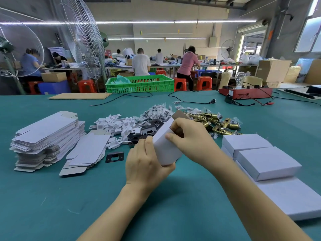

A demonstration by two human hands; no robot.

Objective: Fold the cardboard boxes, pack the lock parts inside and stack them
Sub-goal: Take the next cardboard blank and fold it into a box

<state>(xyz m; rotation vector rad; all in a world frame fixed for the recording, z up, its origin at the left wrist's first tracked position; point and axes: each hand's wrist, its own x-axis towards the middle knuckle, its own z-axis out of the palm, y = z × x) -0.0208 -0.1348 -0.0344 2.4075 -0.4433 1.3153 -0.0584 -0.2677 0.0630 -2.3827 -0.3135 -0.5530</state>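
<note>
Both hands held a white box (165, 146) above the green table (52, 197), and the rest lay around that box. The left hand (147, 164) cupped the box's near end, its thumb lying along the top face and its fingers curled under the bottom edge. The right hand (187, 134) gripped the far, open end, where a brown flap (179, 115) stood up; its thumb pressed flat on the top face while its other fingers curled over the rim into the opening.

Left of the box and well apart from it sat a tall stack of flat cartons (46, 138), with a few loose flat cartons (85, 153) lying between the stack and the box. Just left of the box, near the left hand, lay a single black plate (114, 157). Beyond the box, on its left side, was a heap of white plastic pieces (116, 126), and more black plates (147, 129) showed right behind the box. Farther back lay a pile of small clear bags (156, 113) holding dark parts. Behind the right hand sat a heap of brass latches (218, 122). Right of the box, near the right forearm, closed white boxes (260, 153) were stacked on one another. Far beyond the box stood a green crate (140, 83) and a red device (245, 93).
</note>
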